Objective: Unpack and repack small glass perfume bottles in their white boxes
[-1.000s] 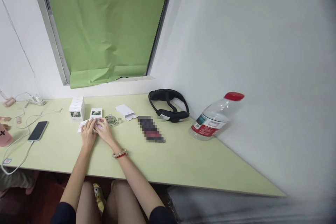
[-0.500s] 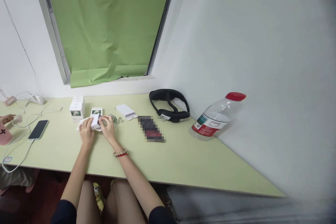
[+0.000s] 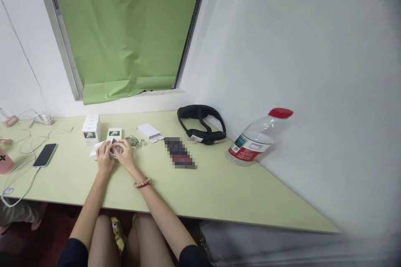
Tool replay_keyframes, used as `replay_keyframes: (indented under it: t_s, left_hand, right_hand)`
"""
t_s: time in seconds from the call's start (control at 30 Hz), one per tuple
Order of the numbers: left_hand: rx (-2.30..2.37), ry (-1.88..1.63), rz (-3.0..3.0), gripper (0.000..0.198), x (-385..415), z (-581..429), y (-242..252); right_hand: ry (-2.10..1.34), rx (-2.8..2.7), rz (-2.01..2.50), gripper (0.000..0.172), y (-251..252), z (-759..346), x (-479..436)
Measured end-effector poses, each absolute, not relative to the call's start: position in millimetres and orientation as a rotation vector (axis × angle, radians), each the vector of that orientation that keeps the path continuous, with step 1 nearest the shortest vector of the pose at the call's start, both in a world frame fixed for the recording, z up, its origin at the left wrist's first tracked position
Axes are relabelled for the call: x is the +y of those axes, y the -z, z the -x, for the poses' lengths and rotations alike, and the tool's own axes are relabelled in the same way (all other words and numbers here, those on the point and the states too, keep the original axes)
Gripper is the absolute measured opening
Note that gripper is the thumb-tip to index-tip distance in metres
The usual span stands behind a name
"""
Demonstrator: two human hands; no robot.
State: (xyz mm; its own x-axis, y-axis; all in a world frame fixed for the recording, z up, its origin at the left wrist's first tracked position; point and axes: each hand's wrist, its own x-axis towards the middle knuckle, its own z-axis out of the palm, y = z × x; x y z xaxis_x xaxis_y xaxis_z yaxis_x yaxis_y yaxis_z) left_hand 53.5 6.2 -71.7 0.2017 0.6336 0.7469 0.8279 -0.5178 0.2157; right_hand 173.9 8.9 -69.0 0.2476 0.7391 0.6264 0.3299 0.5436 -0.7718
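Observation:
Close together over the table, my left hand point(image 3: 105, 158) and my right hand point(image 3: 125, 156) both have their fingers closed on a small white box point(image 3: 95, 151). The box is tilted, and the fingers hide much of it. My right thumb and fingertips pinch near its upper edge. Just behind the hands lies a white box with a flower picture point(image 3: 114, 133). To its left stands a row of several similar white boxes point(image 3: 91, 134). A clear greenish coiled item point(image 3: 133, 142) rests right beside my right hand.
An open white carton point(image 3: 149, 132), a pixelated dark item point(image 3: 180, 153), a black headset strap point(image 3: 202, 125) and a red-capped bottle point(image 3: 250, 144) stand to the right. At left are a phone point(image 3: 45, 155) with a cable, a pink cup point(image 3: 5, 162) and a power strip point(image 3: 44, 120).
My right hand has moved left and closer to my left hand, its fingertips now at the box's upper edge. At far left, another person's hand has mostly drawn out of view.

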Motion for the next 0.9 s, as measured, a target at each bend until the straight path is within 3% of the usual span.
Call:
replay_keyframes:
  t_s: [0.5,0.9]
  left_hand:
    - [-1.523,1.126,2.158,0.03,6,-60,66]
    - [-1.559,1.121,2.156,0.045,4,-60,66]
  right_hand:
    - [-0.39,-1.415,1.091,0.026,76,-174,9]
    - [-0.412,-1.319,1.115,0.032,83,-171,16]
